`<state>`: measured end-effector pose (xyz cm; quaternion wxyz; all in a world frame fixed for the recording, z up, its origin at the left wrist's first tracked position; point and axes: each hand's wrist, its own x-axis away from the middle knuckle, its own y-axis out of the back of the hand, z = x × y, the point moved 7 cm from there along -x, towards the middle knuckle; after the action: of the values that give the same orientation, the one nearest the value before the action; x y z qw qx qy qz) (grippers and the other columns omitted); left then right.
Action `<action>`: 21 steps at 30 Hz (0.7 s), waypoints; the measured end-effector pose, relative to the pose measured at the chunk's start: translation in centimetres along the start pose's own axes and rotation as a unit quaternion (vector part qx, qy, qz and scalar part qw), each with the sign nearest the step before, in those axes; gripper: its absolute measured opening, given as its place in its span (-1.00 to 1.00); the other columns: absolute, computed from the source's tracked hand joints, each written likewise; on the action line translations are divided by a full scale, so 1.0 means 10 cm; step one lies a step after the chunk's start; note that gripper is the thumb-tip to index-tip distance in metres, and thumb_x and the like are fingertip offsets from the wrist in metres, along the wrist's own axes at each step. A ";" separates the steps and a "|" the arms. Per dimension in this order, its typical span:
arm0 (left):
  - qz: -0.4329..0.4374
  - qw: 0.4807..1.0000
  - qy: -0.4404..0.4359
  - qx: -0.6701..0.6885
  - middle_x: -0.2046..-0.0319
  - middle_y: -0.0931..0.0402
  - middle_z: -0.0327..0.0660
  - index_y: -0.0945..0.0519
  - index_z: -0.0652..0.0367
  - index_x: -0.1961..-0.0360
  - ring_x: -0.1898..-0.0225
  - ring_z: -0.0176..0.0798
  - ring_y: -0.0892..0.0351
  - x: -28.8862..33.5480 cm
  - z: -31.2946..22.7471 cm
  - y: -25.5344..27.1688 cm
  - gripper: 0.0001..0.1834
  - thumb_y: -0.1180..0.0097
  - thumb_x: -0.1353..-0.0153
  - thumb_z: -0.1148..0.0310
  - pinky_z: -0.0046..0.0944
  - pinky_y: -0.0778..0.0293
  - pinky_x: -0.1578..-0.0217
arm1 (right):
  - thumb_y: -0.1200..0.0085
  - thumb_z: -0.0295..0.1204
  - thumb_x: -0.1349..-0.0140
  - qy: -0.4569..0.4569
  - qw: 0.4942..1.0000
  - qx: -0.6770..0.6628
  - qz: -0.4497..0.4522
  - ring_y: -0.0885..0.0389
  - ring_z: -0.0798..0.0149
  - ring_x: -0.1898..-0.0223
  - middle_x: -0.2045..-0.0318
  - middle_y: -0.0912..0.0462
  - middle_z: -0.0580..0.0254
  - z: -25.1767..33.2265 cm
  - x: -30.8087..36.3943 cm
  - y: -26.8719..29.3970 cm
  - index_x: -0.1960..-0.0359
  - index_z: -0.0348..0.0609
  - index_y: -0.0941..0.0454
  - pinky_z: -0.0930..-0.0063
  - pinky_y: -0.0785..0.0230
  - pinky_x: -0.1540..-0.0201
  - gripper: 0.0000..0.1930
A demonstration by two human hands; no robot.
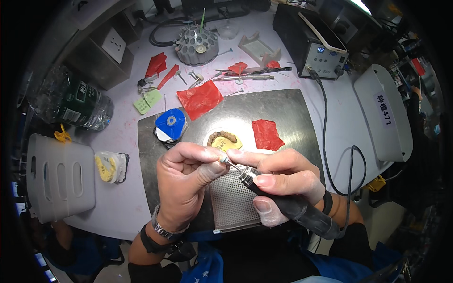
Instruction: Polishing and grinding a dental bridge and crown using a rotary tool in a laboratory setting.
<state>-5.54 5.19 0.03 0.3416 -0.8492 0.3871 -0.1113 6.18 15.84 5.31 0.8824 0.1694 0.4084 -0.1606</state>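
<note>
My right hand (292,177) is wrapped round a black rotary handpiece (302,212), whose thin metal shank points up and left. My left hand (186,177) pinches a small pale piece (223,160) between thumb and fingertips, right at the tip of that shank. Fingers hide most of the piece, so its kind is unclear. White dust coats the fingers of both hands. Just beyond the fingertips lies a yellow dental model (225,144) with a row of brownish teeth. Below the hands is a perforated metal grate (233,203).
A dark metal board (292,108) carries red sheets (200,100) and a blue-and-white articulator base (170,125). Another dental model (111,167) stands left, beside a grey basket (61,179). Behind are a bur stand (197,45) and a control box (325,59), its cord (325,127) running down the right.
</note>
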 end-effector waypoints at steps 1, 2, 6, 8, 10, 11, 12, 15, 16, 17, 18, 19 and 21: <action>0.009 1.000 -0.012 -0.019 0.29 -0.59 -0.02 -0.51 0.35 0.28 0.23 -0.24 -0.65 -0.01 -0.02 0.00 -0.80 -0.17 -0.07 0.76 -0.31 -0.62 0.14 | -0.17 -0.55 -0.16 0.001 1.000 -0.001 -0.001 -0.64 -0.07 0.12 0.32 -0.49 0.00 0.00 -0.01 0.00 0.13 -0.26 -0.41 0.42 -0.61 0.20 -0.73; 0.019 0.999 -0.024 -0.038 0.29 -0.59 -0.03 -0.51 0.35 0.28 0.23 -0.25 -0.64 -0.01 -0.04 -0.01 -0.80 -0.18 -0.06 0.76 -0.33 -0.61 0.14 | -0.17 -0.55 -0.16 -0.002 1.000 0.005 0.009 -0.64 -0.07 0.12 0.32 -0.49 0.00 -0.01 -0.02 0.00 0.13 -0.26 -0.41 0.42 -0.61 0.20 -0.73; 0.006 0.998 -0.030 -0.062 0.29 -0.59 -0.04 -0.51 0.34 0.29 0.23 -0.26 -0.64 -0.01 -0.06 -0.01 -0.80 -0.19 -0.06 0.75 -0.35 -0.60 0.13 | -0.19 -0.56 -0.14 -0.014 1.000 0.018 0.008 -0.65 -0.06 0.14 0.33 -0.50 0.00 -0.01 -0.02 0.01 0.14 -0.26 -0.42 0.41 -0.61 0.20 -0.73; 0.012 0.996 -0.039 -0.083 0.29 -0.59 -0.05 -0.51 0.33 0.30 0.23 -0.27 -0.64 -0.01 -0.07 -0.01 -0.81 -0.20 -0.06 0.74 -0.35 -0.60 0.13 | -0.20 -0.55 -0.14 -0.013 1.000 0.016 0.008 -0.66 -0.05 0.15 0.33 -0.51 0.00 -0.01 -0.03 0.01 0.14 -0.26 -0.42 0.40 -0.61 0.20 -0.72; 0.015 0.994 -0.045 -0.096 0.30 -0.59 -0.05 -0.51 0.33 0.31 0.23 -0.28 -0.64 -0.01 -0.08 -0.02 -0.81 -0.20 -0.07 0.74 -0.35 -0.60 0.13 | -0.21 -0.55 -0.13 -0.008 1.000 0.016 0.007 -0.66 -0.04 0.15 0.34 -0.51 0.00 0.02 -0.04 0.02 0.14 -0.25 -0.42 0.40 -0.61 0.20 -0.72; 0.015 0.993 -0.049 -0.106 0.30 -0.59 -0.05 -0.50 0.33 0.31 0.23 -0.28 -0.64 -0.01 -0.09 -0.02 -0.82 -0.20 -0.07 0.73 -0.35 -0.60 0.13 | -0.21 -0.55 -0.13 -0.018 0.999 0.025 0.011 -0.66 -0.02 0.17 0.35 -0.51 0.01 0.02 -0.02 0.03 0.15 -0.24 -0.42 0.40 -0.60 0.20 -0.72; 0.017 0.992 -0.053 -0.112 0.30 -0.59 -0.05 -0.50 0.33 0.31 0.23 -0.28 -0.64 0.00 -0.10 -0.03 -0.82 -0.20 -0.07 0.73 -0.35 -0.60 0.13 | -0.21 -0.54 -0.12 -0.027 0.999 0.031 0.015 -0.67 0.00 0.18 0.36 -0.52 0.02 0.01 -0.02 0.02 0.16 -0.24 -0.43 0.41 -0.60 0.21 -0.73; 0.017 0.991 -0.054 -0.119 0.29 -0.60 -0.01 -0.49 0.32 0.32 0.22 -0.27 -0.64 0.00 -0.12 -0.05 -0.82 -0.21 -0.07 0.71 -0.33 -0.61 0.13 | -0.22 -0.53 -0.12 -0.016 1.000 0.012 -0.008 -0.67 0.01 0.17 0.36 -0.52 0.03 0.01 -0.02 0.03 0.17 -0.23 -0.44 0.43 -0.59 0.22 -0.73; 0.020 0.991 -0.054 -0.119 0.29 -0.60 -0.01 -0.49 0.32 0.32 0.22 -0.27 -0.64 0.00 -0.11 -0.05 -0.82 -0.21 -0.07 0.71 -0.33 -0.61 0.13 | -0.22 -0.53 -0.12 -0.014 1.000 0.014 -0.009 -0.67 0.01 0.17 0.36 -0.52 0.03 0.00 -0.01 0.03 0.17 -0.23 -0.44 0.43 -0.59 0.22 -0.73; 0.023 0.991 -0.057 -0.117 0.29 -0.60 0.00 -0.49 0.32 0.32 0.22 -0.27 -0.64 0.00 -0.10 -0.05 -0.82 -0.21 -0.08 0.72 -0.33 -0.60 0.13 | -0.25 -0.57 -0.03 -0.013 1.000 0.018 -0.016 -0.68 0.11 0.21 0.27 -0.57 0.01 -0.01 0.00 0.04 0.16 -0.19 -0.47 0.47 -0.56 0.27 -0.68; 0.023 0.991 -0.059 -0.116 0.28 -0.60 0.00 -0.48 0.31 0.33 0.22 -0.27 -0.64 0.00 -0.10 -0.05 -0.81 -0.20 -0.08 0.72 -0.33 -0.60 0.13 | -0.28 -0.61 0.05 -0.012 0.999 0.020 -0.022 -0.69 0.20 0.26 0.18 -0.62 -0.01 -0.01 0.00 0.05 0.15 -0.15 -0.51 0.51 -0.53 0.32 -0.62; 0.024 0.991 -0.059 -0.117 0.28 -0.60 0.00 -0.48 0.31 0.33 0.22 -0.27 -0.64 0.00 -0.10 -0.05 -0.81 -0.20 -0.08 0.72 -0.33 -0.60 0.13 | -0.28 -0.61 0.05 -0.012 0.999 0.020 -0.022 -0.69 0.20 0.26 0.18 -0.62 -0.01 -0.01 0.00 0.05 0.15 -0.15 -0.51 0.51 -0.53 0.32 -0.62; 0.025 0.991 -0.063 -0.117 0.28 -0.60 0.01 -0.47 0.30 0.33 0.22 -0.27 -0.64 0.00 -0.11 -0.06 -0.81 -0.20 -0.08 0.73 -0.33 -0.60 0.14 | -0.22 -0.53 -0.12 -0.019 1.000 0.011 -0.006 -0.67 -0.04 0.16 0.36 -0.53 0.02 0.00 -0.02 0.04 0.18 -0.25 -0.44 0.41 -0.60 0.22 -0.74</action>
<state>-5.68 4.96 1.26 0.2663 -0.8788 0.3960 -0.0030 6.23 16.22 5.59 0.8871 0.1734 0.3911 -0.1732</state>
